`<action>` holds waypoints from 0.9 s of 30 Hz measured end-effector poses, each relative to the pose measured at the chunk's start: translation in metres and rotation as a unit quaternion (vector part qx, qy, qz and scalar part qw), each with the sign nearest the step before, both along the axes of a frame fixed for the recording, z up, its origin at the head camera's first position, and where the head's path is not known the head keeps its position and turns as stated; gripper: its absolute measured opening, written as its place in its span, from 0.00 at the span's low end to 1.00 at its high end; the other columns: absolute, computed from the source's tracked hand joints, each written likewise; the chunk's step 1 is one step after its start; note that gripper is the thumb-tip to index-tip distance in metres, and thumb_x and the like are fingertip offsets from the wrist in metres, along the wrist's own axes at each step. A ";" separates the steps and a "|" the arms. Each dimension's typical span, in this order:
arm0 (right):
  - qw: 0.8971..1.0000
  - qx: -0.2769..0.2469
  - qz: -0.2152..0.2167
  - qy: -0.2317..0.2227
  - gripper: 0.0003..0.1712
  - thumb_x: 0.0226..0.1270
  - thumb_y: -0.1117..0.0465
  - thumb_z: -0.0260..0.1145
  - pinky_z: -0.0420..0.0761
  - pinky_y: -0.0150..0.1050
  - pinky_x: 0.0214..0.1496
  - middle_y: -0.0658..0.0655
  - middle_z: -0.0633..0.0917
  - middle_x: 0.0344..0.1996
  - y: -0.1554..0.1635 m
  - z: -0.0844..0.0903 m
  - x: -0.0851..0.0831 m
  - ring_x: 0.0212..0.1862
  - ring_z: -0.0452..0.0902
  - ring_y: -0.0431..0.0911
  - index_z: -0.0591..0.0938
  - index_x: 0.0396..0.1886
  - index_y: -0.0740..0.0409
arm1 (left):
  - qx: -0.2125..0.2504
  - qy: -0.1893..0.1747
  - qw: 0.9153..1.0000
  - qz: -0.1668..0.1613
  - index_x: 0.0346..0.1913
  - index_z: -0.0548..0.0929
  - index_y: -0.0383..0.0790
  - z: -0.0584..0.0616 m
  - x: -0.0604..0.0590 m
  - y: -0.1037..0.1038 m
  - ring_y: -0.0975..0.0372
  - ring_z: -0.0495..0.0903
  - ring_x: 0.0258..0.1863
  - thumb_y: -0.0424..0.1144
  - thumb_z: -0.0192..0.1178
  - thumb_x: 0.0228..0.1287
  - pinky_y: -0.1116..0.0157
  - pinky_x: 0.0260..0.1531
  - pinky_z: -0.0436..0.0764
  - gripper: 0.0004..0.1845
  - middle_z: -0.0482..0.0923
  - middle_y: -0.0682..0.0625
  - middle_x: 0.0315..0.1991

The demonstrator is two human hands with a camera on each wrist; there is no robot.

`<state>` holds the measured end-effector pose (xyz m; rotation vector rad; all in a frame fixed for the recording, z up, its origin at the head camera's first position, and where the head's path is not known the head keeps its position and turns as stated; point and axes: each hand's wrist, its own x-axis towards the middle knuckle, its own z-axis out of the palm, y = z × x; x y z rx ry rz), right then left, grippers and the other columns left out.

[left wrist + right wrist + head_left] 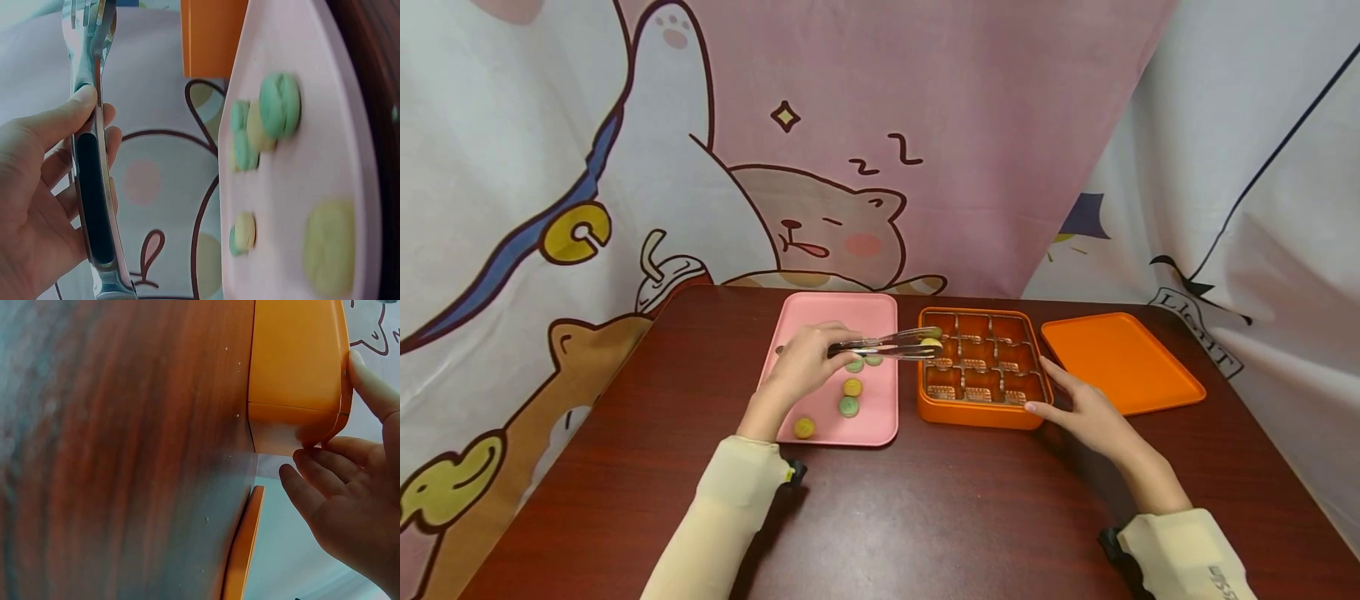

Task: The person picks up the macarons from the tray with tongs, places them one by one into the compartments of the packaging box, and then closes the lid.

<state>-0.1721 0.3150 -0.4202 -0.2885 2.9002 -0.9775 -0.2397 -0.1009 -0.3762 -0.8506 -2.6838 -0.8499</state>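
Observation:
My left hand (808, 358) holds metal tongs (887, 343) with dark grip insets; in the left wrist view its thumb presses one arm. A yellow macaron (932, 342) sits between the tong tips, above the left side of an orange box (981, 415). Inside the box is a clear insert (976, 353) divided into several compartments. My right hand (1086, 408) touches the box's front right corner, thumb at the rim and fingers along the side. Green macarons (848, 407) and yellow macarons (852, 387) lie on a pink tray (876, 425), partly hidden behind the left hand.
An orange lid (1123, 358) lies flat on the dark wooden table (925, 517), right of the box. The tray stands left of the box with a narrow gap between them. A printed curtain (985, 150) hangs behind the table.

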 end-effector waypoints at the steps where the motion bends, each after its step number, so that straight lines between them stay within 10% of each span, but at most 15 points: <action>1: 1.000 0.001 0.000 0.001 0.52 0.68 0.43 0.66 0.63 0.71 0.66 0.75 0.59 0.74 0.000 0.000 0.000 0.71 0.59 0.73 0.51 0.80 0.60 | -0.001 0.000 1.000 -0.005 0.53 0.87 0.46 0.000 0.000 0.004 0.61 0.83 0.40 0.39 0.69 0.61 0.59 0.43 0.79 0.16 0.87 0.53 0.44; 27: 1.000 -0.005 0.003 -0.003 0.52 0.68 0.44 0.66 0.62 0.71 0.66 0.74 0.60 0.74 0.000 0.001 0.001 0.71 0.59 0.73 0.52 0.80 0.60 | -0.049 -0.006 0.997 -0.065 0.56 0.86 0.50 -0.011 0.001 0.078 0.60 0.85 0.44 0.47 0.66 0.64 0.60 0.44 0.81 0.18 0.86 0.54 0.50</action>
